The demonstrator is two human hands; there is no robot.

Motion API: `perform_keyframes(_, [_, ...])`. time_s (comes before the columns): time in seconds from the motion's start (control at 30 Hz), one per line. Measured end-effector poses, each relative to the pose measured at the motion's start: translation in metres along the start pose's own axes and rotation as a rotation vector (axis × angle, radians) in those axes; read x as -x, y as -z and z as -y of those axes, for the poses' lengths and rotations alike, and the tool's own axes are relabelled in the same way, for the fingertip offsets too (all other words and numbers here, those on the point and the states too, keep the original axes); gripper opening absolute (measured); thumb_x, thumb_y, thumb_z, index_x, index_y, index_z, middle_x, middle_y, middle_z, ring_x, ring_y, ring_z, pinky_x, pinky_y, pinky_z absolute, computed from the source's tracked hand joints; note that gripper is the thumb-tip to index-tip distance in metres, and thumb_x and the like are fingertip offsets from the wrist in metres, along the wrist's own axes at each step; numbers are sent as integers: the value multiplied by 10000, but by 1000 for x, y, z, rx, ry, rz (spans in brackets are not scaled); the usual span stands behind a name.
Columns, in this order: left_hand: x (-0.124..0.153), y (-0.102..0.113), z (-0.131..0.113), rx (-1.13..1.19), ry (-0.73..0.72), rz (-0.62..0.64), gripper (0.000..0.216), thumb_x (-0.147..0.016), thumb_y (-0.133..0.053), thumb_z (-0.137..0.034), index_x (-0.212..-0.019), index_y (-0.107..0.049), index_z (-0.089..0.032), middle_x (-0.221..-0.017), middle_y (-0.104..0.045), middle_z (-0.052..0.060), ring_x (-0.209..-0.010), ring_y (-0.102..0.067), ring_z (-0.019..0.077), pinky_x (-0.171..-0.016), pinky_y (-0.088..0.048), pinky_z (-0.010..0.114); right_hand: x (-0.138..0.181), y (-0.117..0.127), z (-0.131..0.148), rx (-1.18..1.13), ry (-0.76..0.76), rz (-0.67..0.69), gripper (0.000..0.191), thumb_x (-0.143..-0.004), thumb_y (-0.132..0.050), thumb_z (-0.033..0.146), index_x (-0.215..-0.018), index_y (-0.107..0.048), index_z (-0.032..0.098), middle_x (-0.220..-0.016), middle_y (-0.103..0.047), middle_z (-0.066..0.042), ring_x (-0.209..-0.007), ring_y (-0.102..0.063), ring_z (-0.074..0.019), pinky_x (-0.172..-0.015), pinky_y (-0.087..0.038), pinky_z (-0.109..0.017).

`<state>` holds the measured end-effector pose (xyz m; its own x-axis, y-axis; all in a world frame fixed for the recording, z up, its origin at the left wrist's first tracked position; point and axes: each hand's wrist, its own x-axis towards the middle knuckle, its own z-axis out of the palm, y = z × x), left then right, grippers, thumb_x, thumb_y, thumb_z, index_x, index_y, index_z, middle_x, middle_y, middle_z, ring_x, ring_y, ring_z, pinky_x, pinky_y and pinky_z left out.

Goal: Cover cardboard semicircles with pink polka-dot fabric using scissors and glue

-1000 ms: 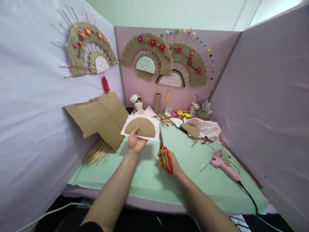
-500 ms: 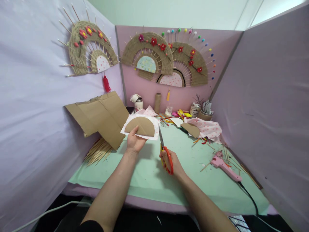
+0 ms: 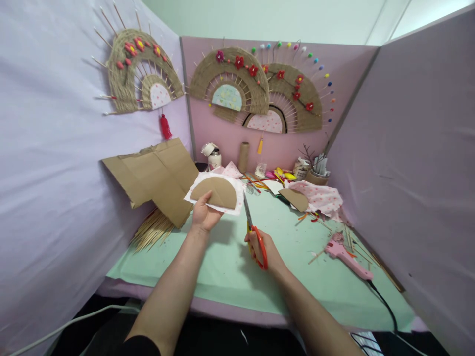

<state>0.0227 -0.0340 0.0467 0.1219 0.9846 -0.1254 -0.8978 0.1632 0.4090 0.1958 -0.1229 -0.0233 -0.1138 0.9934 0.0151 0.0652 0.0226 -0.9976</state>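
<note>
A person's two bare hands work over a pale green counter [image 3: 222, 267]; clock directions run from the white cloth [image 3: 239, 199] held near the middle of the view, raised above the surface. Just below it at 7 o'clock, the left hand [image 3: 206, 214] has a closed grip, its thumb pressing a cardboard half-circle [image 3: 220, 190] onto the cloth, its fingers mostly hidden beneath. A margin of cloth shows around the card. At 4 o'clock, the right hand [image 3: 270, 250] grips the handles of the scissors [image 3: 249, 223], blades pointing up toward the cloth's right edge; whether they touch it cannot be told. The step in hand seems to be trimming cloth around card, which calls for a steady left grip and blades that follow the curve without nicking the card. At 9 o'clock a cardboard sheet [image 3: 158, 173] leans over thin sticks [image 3: 153, 231] at 8. Fan decorations [image 3: 226, 57] hang high, at 11, 12 and 1 o'clock. At 3 o'clock lie a second half-circle [image 3: 296, 199] and a crumpled spotted cloth [image 3: 317, 195]; at 4, well apart, a pink glue gun [image 3: 349, 259]. Nothing seems to block the scissors; the leaning sheet could hamper turning the cloth leftward.
</note>
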Motion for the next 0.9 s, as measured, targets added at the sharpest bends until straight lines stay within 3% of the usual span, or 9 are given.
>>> perform_keyframes(0.47, [-1,6,1,-101,91,52,275,-814,-489,-126,-1040,-646,-133,-864,-734,60,-897,-682,223,-957,-452,419,1,2,-1,-38,14,30,534,-805,-378,708,-846,-493,189,-507,-393,66,-388,-363,-74,-377,-333,-203])
perform_keyframes(0.9, [2,3,-1,-116,95,25,251,-804,-487,-106,-996,-647,-127,-837,-732,55,-863,-686,205,-948,-461,396,5,3,10,-16,-22,-22,481,-781,-458,666,-716,-470,190,-458,-358,77,-359,-353,-71,-340,-298,-195])
